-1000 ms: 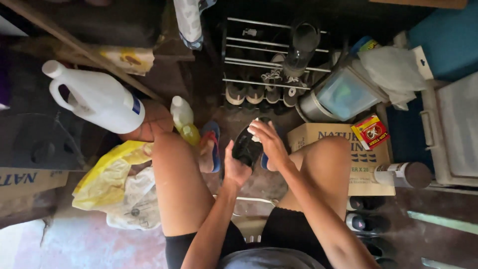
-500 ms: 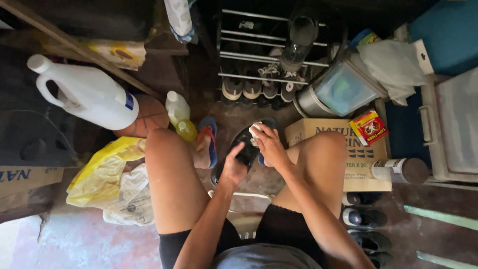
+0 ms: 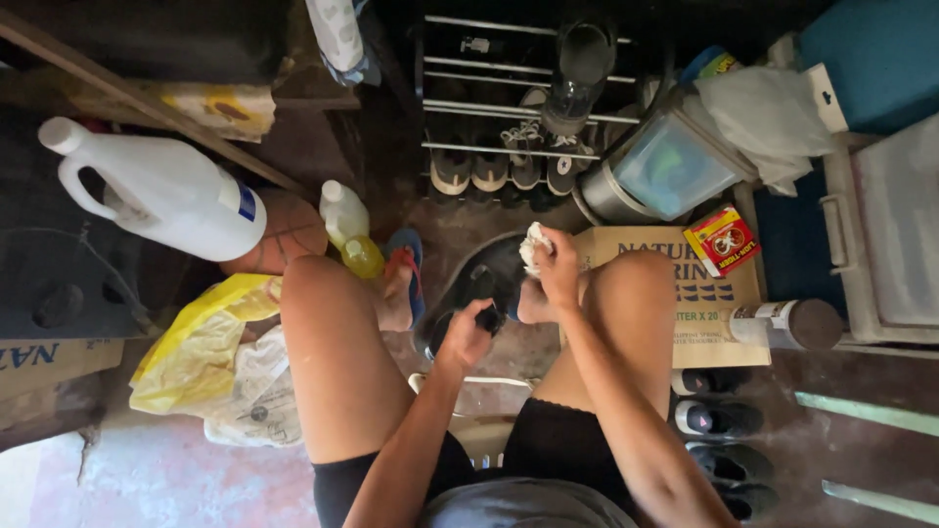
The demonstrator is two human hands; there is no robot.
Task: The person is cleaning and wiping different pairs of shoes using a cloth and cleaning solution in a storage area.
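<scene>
right hand (image 3: 559,262) with cloth (image 3: 535,244) moved up sandal (image 3: 476,288)

A wire shoe rack (image 3: 514,108) stands at the far side of a dim, cluttered corner, with pairs of shoes tucked along its lower bars. Left of the rack a large white jug (image 3: 161,191) lies on a dark surface, and a small bottle of yellow liquid (image 3: 350,230) stands between the two. Right of the rack sit a tilted clear plastic container (image 3: 670,166) and a cardboard box (image 3: 704,293). Nearer than the box, more shoes (image 3: 719,418) line the bare concrete floor (image 3: 166,479). Well left of the rack, daylight brightens the floor beside a yellow plastic bag (image 3: 201,337).
</scene>
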